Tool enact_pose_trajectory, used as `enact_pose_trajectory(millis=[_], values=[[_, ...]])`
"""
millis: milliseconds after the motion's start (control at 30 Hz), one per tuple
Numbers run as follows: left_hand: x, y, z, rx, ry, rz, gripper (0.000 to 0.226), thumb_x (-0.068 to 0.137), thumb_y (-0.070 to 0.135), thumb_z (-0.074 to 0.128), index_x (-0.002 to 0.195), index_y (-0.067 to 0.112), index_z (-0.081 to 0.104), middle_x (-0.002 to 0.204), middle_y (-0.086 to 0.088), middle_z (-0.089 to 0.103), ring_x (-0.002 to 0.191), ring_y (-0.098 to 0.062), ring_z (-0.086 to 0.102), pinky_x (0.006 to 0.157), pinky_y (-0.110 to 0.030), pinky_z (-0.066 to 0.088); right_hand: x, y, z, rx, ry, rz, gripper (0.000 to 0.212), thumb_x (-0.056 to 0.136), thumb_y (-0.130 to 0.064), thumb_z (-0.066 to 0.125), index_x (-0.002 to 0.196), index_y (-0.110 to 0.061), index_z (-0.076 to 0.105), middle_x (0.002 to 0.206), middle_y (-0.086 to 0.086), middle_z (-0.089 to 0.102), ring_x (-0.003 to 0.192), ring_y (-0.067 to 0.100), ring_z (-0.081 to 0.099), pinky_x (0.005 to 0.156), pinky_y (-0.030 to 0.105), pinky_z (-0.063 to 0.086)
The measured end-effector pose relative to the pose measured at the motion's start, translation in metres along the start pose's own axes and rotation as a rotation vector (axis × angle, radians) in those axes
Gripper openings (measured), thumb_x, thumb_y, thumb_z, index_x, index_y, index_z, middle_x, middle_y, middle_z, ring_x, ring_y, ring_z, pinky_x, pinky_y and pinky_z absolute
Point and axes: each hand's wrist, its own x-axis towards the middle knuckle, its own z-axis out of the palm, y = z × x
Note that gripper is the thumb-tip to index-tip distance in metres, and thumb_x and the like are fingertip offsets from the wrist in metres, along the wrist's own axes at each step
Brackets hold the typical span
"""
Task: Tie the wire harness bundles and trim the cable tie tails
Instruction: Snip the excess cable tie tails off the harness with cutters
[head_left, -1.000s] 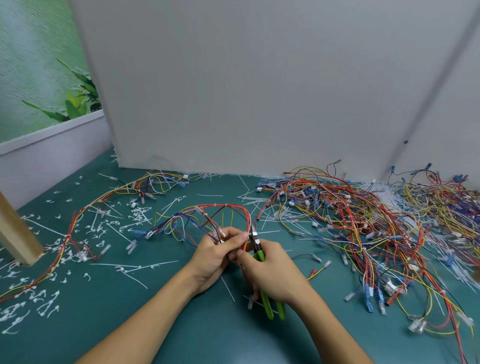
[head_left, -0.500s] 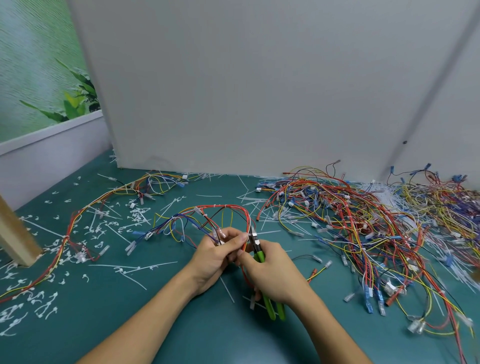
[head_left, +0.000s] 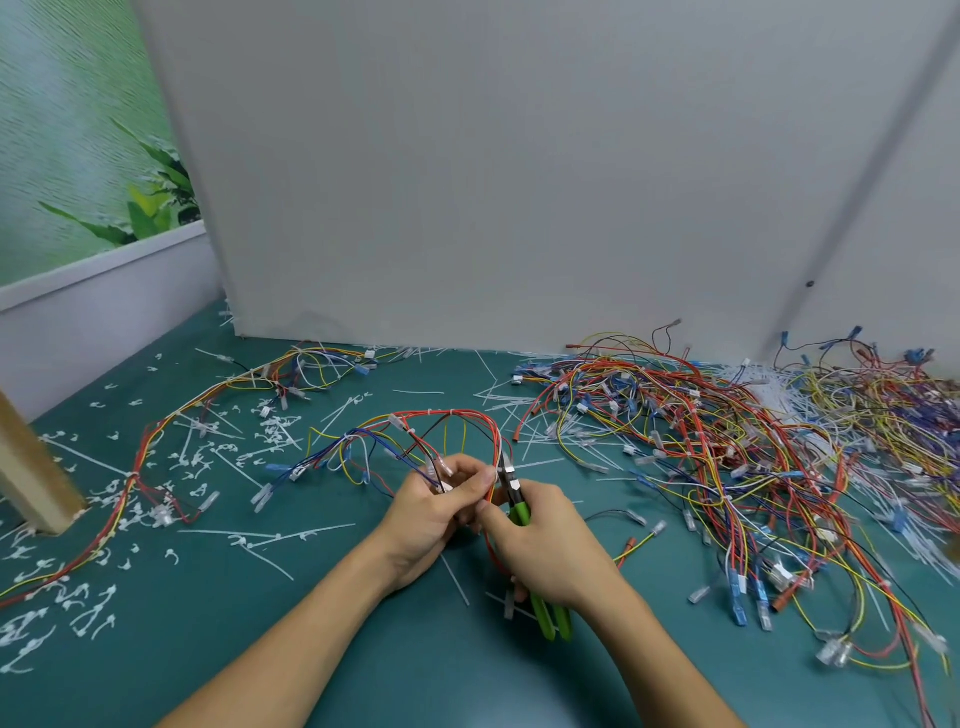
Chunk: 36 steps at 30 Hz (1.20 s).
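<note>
A wire harness (head_left: 431, 415) of red, yellow and blue wires arches over the green table in front of me. My left hand (head_left: 434, 512) pinches its red strand near the arch's right leg, fingers closed on the wires. My right hand (head_left: 545, 545) grips green-handled cutters (head_left: 519, 512), whose metal jaws point up beside my left fingertips at the red wire. The cutter handles stick out below my palm. Whether the jaws touch a cable tie is hidden by my fingers.
A large tangled pile of harnesses (head_left: 727, 457) covers the right of the table. Another tied harness (head_left: 156, 441) runs along the left. Cut white tie tails (head_left: 197, 457) and loose cable ties (head_left: 270, 535) litter the surface. A grey partition (head_left: 519, 182) stands behind; a wooden post (head_left: 31, 473) is at left.
Almost nothing differs: both hands stay on the harness and cutters in the same place, with only slight finger shifts.
</note>
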Motion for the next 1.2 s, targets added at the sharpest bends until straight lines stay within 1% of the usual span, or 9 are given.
enact_pose_trajectory(millis=[100,200,367,500,667,767,933,1000,1200], values=[[-0.0007,-0.0011,0.0004,0.012,0.008,0.003,0.006,0.080,0.016,0.070,0.076,0.012,0.069,0.072,-0.011,0.052,0.061,-0.019,0.041,0.051,-0.022,0.042,-0.0004,0.0007,0.0000,-0.021,0.023,0.011,0.027,0.098,-0.042,0.060,0.091,-0.016,0.064,0.063,-0.001,0.061,0.055,0.021,0.058,0.060,0.040,0.054],[-0.0014,-0.0010,0.0003,0.009,0.011,-0.002,0.008,0.080,0.015,0.070,0.079,0.008,0.065,0.079,-0.014,0.051,0.064,-0.021,0.042,0.052,-0.022,0.042,-0.0013,0.0004,0.0013,-0.035,0.029,0.011,0.025,0.099,-0.041,0.060,0.091,-0.018,0.064,0.065,-0.001,0.062,0.062,0.025,0.062,0.066,0.045,0.058],[-0.0002,-0.0005,0.0016,0.000,0.023,-0.003,0.007,0.079,0.014,0.069,0.080,0.007,0.066,0.078,-0.013,0.053,0.062,-0.018,0.044,0.052,-0.020,0.043,-0.0006,-0.0001,0.0016,-0.041,0.014,0.002,0.019,0.098,-0.038,0.060,0.095,-0.020,0.064,0.073,0.001,0.065,0.073,0.033,0.068,0.072,0.052,0.060],[-0.0004,-0.0002,0.0013,-0.008,0.029,-0.009,0.007,0.078,0.013,0.070,0.072,0.013,0.073,0.075,-0.013,0.055,0.062,-0.018,0.046,0.054,-0.023,0.044,-0.0004,0.0002,0.0000,-0.051,0.012,-0.009,0.019,0.097,-0.039,0.059,0.092,-0.021,0.064,0.066,-0.001,0.061,0.064,0.030,0.064,0.068,0.049,0.060],[0.0000,0.0014,-0.0001,-0.029,0.000,-0.013,0.012,0.081,0.013,0.069,0.071,0.008,0.074,0.057,-0.009,0.048,0.048,-0.012,0.042,0.049,-0.024,0.041,0.0002,0.0018,-0.0005,-0.066,0.035,-0.007,0.021,0.097,-0.039,0.059,0.089,-0.021,0.065,0.061,-0.004,0.058,0.055,0.019,0.055,0.063,0.044,0.057],[-0.0008,0.0022,0.0002,-0.030,0.001,-0.013,0.012,0.081,0.013,0.070,0.072,0.007,0.073,0.058,-0.009,0.051,0.048,-0.012,0.043,0.049,-0.023,0.042,0.0000,0.0016,-0.0004,-0.047,0.028,-0.020,0.017,0.097,-0.037,0.060,0.085,-0.026,0.065,0.057,-0.006,0.057,0.052,0.017,0.054,0.061,0.045,0.057],[-0.0022,0.0031,0.0025,-0.025,0.010,-0.018,0.011,0.080,0.016,0.071,0.073,0.008,0.073,0.071,-0.013,0.057,0.057,-0.017,0.048,0.053,-0.022,0.044,0.0007,0.0021,0.0004,-0.022,0.001,-0.016,0.019,0.095,-0.041,0.061,0.090,-0.023,0.063,0.067,0.001,0.058,0.059,0.023,0.057,0.068,0.053,0.060],[-0.0024,0.0031,0.0029,-0.020,0.017,-0.014,0.011,0.081,0.015,0.070,0.074,0.007,0.072,0.075,-0.014,0.054,0.059,-0.019,0.045,0.054,-0.023,0.043,0.0009,0.0026,0.0008,-0.024,-0.002,-0.017,0.021,0.095,-0.042,0.061,0.090,-0.022,0.063,0.066,0.000,0.058,0.059,0.022,0.057,0.068,0.051,0.060],[-0.0027,0.0022,0.0039,-0.003,0.035,-0.004,0.009,0.080,0.014,0.070,0.077,0.005,0.068,0.065,-0.010,0.052,0.051,-0.012,0.045,0.048,-0.022,0.041,0.0007,0.0026,-0.0002,-0.032,0.028,-0.013,0.023,0.097,-0.039,0.061,0.089,-0.018,0.066,0.054,-0.005,0.058,0.049,0.015,0.051,0.057,0.042,0.055]])
